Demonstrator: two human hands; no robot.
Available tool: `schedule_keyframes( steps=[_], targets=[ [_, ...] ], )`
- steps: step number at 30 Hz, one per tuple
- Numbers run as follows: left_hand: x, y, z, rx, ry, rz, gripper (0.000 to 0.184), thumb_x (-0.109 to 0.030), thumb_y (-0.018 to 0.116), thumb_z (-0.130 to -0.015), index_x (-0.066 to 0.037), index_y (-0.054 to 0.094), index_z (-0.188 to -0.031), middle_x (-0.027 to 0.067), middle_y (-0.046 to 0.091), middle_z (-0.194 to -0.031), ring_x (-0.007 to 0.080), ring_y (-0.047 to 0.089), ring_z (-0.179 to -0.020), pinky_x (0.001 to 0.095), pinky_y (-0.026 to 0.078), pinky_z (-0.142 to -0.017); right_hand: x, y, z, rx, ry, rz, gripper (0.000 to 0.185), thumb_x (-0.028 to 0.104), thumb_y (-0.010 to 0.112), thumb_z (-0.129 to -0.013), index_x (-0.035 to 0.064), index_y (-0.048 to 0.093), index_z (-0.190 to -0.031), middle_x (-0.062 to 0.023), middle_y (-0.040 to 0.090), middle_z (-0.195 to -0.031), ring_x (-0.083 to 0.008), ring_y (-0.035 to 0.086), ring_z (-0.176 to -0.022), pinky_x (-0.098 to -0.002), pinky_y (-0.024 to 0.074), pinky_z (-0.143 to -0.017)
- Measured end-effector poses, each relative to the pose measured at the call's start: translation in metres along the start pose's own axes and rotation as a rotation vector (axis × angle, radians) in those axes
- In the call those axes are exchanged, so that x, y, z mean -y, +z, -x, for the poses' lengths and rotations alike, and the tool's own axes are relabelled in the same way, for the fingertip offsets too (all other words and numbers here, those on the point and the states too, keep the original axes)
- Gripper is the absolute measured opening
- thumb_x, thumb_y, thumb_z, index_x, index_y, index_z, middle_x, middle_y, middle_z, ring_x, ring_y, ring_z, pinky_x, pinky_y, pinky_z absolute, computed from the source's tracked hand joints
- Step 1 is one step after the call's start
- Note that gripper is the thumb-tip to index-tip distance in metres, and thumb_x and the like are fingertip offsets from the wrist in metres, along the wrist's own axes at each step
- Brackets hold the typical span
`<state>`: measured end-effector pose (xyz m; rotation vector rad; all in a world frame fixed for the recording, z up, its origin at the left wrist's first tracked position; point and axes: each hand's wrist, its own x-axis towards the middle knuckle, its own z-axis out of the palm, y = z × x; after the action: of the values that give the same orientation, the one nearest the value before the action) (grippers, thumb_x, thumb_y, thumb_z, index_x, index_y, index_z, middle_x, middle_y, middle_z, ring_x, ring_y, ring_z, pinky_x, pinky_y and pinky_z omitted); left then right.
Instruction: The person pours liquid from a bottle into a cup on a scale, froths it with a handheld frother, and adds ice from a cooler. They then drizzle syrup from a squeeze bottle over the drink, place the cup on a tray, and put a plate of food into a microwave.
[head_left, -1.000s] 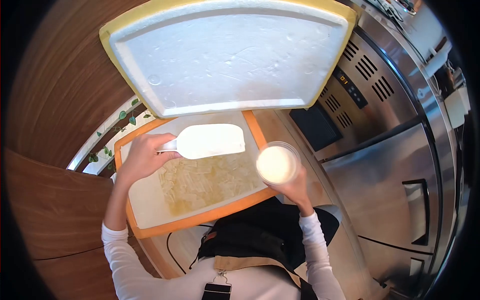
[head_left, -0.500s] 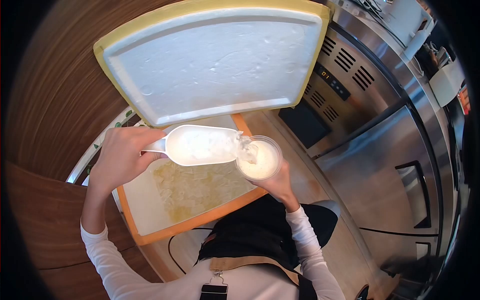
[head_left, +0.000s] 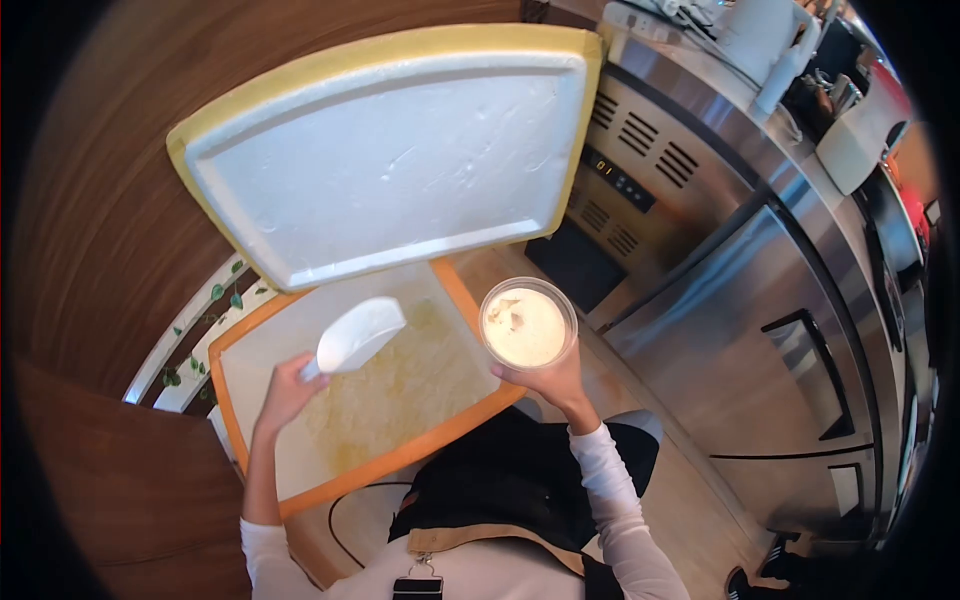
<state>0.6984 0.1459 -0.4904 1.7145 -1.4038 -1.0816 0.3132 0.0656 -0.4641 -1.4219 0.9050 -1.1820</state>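
My left hand [head_left: 288,392] is closed round the handle of a white scoop [head_left: 362,335], which is tilted over the open ice box [head_left: 375,470] with its orange rim. Pale, yellowish ice pieces [head_left: 400,385] lie inside the box, below the scoop. To the right of the box, my right hand [head_left: 553,380] grips a clear plastic cup [head_left: 524,324] from below. A creamy, pale liquid fills the cup, and a few ice pieces show at its surface.
The box's white lid [head_left: 385,165] with yellow edging stands raised behind it. At the right is a steel fridge [head_left: 740,350] with handles and a small display. A white kettle [head_left: 760,40] and other items sit on the counter above. Leafy vines [head_left: 218,292] hang at the left.
Ice slid from the scoop into the cup. Since then the scoop has moved left and down, away from the cup and over the box, and it now looks empty.
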Motion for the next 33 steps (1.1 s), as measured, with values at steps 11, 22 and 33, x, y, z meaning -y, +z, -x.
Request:
schedule_keyframes(
  steps=[11, 22, 33],
  targets=[
    [0.078, 0.026, -0.070, -0.365, 0.081, -0.785, 0.083, -0.021, 0.066, -0.087, -0.003, 0.018, -0.152, 0.0192, 0.014, -0.159, 0.0364, 0.006, -0.148, 0.0504, 0.007, -0.118, 0.244, -0.191, 0.012, -0.524, -0.301, 0.395, 0.071, 0.010, 0.084, -0.061, -0.0004, 0.056, -0.125, -0.0080, 0.067, -0.109, -0.0185, 0.064, -0.101, -0.0326, 0.0498, -0.092],
    [-0.246, -0.066, -0.205, -0.725, 0.682, -1.118, 0.090, -0.014, 0.082, -0.063, -0.011, 0.040, -0.142, 0.0107, 0.039, -0.148, 0.0316, 0.032, -0.139, 0.0548, 0.026, -0.111, 0.344, -0.450, 0.013, -1.013, -0.293, 0.604, 0.058, 0.024, 0.087, -0.066, 0.0007, 0.059, -0.112, -0.0080, 0.067, -0.098, -0.0166, 0.067, -0.084, -0.0313, 0.0557, -0.071],
    [-0.224, -0.035, 0.046, -0.786, 0.925, -1.464, 0.042, -0.045, 0.067, -0.088, -0.005, 0.067, -0.102, 0.0083, 0.069, -0.091, 0.0269, 0.067, -0.079, 0.0383, 0.054, -0.067, 0.325, -0.489, 0.038, -1.033, -0.106, 0.781, 0.071, 0.042, 0.082, -0.072, -0.0015, 0.054, -0.121, -0.0116, 0.065, -0.109, -0.0172, 0.063, -0.096, -0.0305, 0.0506, -0.078]
  ],
)
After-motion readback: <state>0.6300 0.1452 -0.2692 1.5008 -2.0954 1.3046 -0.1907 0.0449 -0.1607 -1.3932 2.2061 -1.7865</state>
